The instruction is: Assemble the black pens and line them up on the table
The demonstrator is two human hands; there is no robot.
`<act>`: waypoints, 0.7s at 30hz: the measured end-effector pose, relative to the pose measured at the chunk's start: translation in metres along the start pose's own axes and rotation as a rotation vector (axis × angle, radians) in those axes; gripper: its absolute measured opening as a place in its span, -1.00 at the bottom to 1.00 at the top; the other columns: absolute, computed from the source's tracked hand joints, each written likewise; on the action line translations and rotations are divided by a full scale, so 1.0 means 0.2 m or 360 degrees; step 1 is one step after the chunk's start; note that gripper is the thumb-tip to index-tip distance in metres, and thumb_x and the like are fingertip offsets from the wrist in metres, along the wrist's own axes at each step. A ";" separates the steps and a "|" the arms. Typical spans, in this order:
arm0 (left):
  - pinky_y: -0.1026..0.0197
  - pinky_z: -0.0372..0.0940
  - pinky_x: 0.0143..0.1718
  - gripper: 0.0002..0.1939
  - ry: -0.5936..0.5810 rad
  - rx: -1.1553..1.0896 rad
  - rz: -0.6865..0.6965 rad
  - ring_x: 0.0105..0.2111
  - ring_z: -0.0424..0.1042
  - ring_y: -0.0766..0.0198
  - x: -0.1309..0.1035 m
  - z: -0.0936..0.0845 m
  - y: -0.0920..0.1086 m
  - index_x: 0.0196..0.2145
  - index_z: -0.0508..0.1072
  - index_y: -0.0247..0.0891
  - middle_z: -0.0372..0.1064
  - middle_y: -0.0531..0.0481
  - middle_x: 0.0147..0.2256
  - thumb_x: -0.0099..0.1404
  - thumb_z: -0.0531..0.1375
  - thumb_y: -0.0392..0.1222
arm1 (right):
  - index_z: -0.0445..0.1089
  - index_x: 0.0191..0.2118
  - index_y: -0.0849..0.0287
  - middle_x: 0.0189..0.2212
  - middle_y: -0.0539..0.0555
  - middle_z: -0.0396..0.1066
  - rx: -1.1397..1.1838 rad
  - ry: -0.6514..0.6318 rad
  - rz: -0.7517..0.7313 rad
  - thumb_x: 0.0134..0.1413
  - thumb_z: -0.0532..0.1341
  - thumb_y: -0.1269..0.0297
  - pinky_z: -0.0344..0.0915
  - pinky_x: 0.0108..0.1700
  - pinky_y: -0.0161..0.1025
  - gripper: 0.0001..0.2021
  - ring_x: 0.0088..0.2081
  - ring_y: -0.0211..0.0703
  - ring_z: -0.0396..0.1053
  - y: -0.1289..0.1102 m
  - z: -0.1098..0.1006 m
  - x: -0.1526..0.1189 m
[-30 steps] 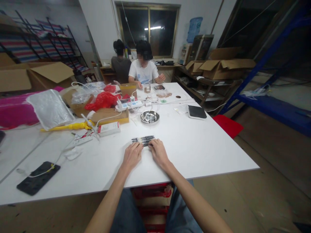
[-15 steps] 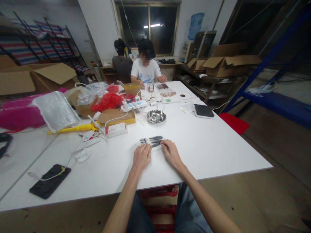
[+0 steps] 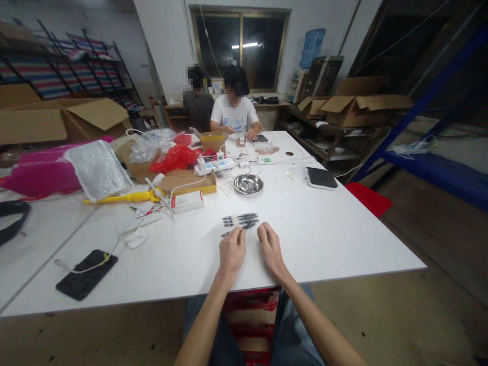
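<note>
A short row of dark pens (image 3: pixel 240 218) lies on the white table (image 3: pixel 324 239) just beyond my hands. One pen (image 3: pixel 233 232) sits tilted, pulled out of the row towards me, and the fingertips of my left hand (image 3: pixel 232 251) pinch it. My right hand (image 3: pixel 270 246) rests on the table right of it, fingers curled, a little short of the row's right end, and I see nothing in it.
Behind the pens stands a steel bowl (image 3: pixel 248 184). A black phone (image 3: pixel 87 274) on a cable lies at the near left; a power strip (image 3: pixel 147 219), white box (image 3: pixel 187 202) and bags clutter the left. A black pad (image 3: pixel 322 178) lies to the right. A person in a white shirt (image 3: pixel 235 113) sits at the far end.
Both hands have drawn back from the pen row towards me. One pen has come out of the row and now lies tilted at my left fingertips.
</note>
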State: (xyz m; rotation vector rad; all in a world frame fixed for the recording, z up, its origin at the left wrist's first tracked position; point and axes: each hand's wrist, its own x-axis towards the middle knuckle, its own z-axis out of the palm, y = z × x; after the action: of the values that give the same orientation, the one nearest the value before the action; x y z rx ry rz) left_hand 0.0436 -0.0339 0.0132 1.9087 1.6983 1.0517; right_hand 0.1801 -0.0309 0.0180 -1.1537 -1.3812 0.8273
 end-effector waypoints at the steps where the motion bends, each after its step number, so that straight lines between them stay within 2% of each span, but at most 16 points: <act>1: 0.27 0.20 -0.31 -0.70 -0.0015 -0.0137 -0.0031 -0.38 0.40 0.29 -0.02 0.02 0.03 -0.29 0.41 -0.20 0.46 0.00 -0.38 0.46 -0.05 -0.09 | 0.22 -0.35 0.11 -0.42 -0.02 0.20 -0.0014 -0.0013 -0.0061 0.37 -0.03 0.14 0.16 -0.31 -0.26 -0.73 -0.37 -0.19 0.19 -0.02 0.02 -0.02; 3: 0.29 0.18 -0.38 -0.66 -0.0026 -0.0391 -0.0124 -0.45 0.35 0.31 -0.06 0.07 0.07 -0.35 0.40 -0.23 0.42 0.02 -0.45 0.45 -0.03 -0.03 | 0.27 -0.27 0.12 -0.31 0.04 0.27 -0.0031 0.0000 -0.0179 0.37 -0.04 0.18 0.21 -0.18 -0.23 -0.76 -0.25 -0.16 0.25 -0.04 0.05 -0.05; 5: 0.29 0.17 -0.40 -0.64 -0.0014 -0.0557 -0.0192 -0.47 0.33 0.32 -0.09 0.11 0.09 -0.41 0.38 -0.25 0.39 0.02 -0.48 0.43 -0.01 0.00 | 0.27 -0.27 0.13 -0.29 0.05 0.27 -0.0040 0.0025 -0.0237 0.37 -0.05 0.20 0.21 -0.13 -0.22 -0.76 -0.22 -0.15 0.26 -0.05 0.06 -0.05; 10: 0.29 0.16 -0.41 -0.66 -0.0066 -0.0651 -0.0191 -0.48 0.31 0.33 -0.10 0.14 0.08 -0.43 0.38 -0.28 0.37 0.03 -0.50 0.40 0.01 -0.04 | 0.16 -0.40 0.11 -0.43 -0.03 0.17 -0.0186 -0.0055 -0.0211 0.39 -0.05 0.21 0.14 -0.27 -0.25 -0.72 -0.37 -0.20 0.17 -0.01 0.05 -0.03; 13: 0.27 0.21 -0.33 -0.70 -0.0067 -0.0678 -0.0129 -0.40 0.38 0.29 -0.11 0.14 0.08 -0.35 0.43 -0.28 0.43 -0.02 -0.41 0.40 0.01 -0.07 | 0.15 -0.39 0.11 -0.42 -0.04 0.17 -0.0259 -0.0138 -0.0272 0.39 -0.05 0.21 0.12 -0.27 -0.26 -0.73 -0.37 -0.21 0.15 0.01 0.00 0.03; 16: 0.25 0.26 -0.23 -0.70 -0.0001 -0.0726 -0.0091 -0.30 0.43 0.25 -0.11 0.13 0.07 -0.14 0.47 -0.28 0.47 -0.06 -0.32 0.40 0.01 -0.11 | 0.17 -0.37 0.12 -0.41 -0.03 0.18 -0.0305 0.0003 -0.0305 0.40 -0.06 0.21 0.10 -0.27 -0.26 -0.73 -0.36 -0.20 0.15 0.04 -0.06 0.11; 19: 0.27 0.24 -0.36 -0.67 0.0013 -0.0715 -0.0155 -0.47 0.38 0.29 -0.08 0.11 0.04 -0.08 0.45 -0.29 0.40 0.03 -0.49 0.40 0.00 -0.10 | 0.16 -0.39 0.12 -0.43 -0.04 0.16 -0.0336 0.0093 -0.0302 0.39 -0.05 0.21 0.10 -0.27 -0.25 -0.72 -0.36 -0.19 0.15 0.07 -0.12 0.14; 21: 0.28 0.23 -0.40 -0.72 0.0046 -0.0660 -0.0165 -0.52 0.36 0.30 -0.04 0.10 0.02 -0.16 0.46 -0.28 0.36 0.07 -0.54 0.37 0.04 -0.09 | 0.15 -0.39 0.11 -0.43 -0.03 0.17 -0.0359 -0.0034 -0.0330 0.39 -0.05 0.22 0.12 -0.27 -0.25 -0.72 -0.36 -0.19 0.16 0.09 -0.13 0.11</act>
State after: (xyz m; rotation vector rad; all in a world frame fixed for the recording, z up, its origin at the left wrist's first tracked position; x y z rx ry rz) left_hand 0.0612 -0.0392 0.0000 1.5347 1.4370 1.2777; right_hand 0.2101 -0.0073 0.0111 -1.1501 -1.6124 0.5479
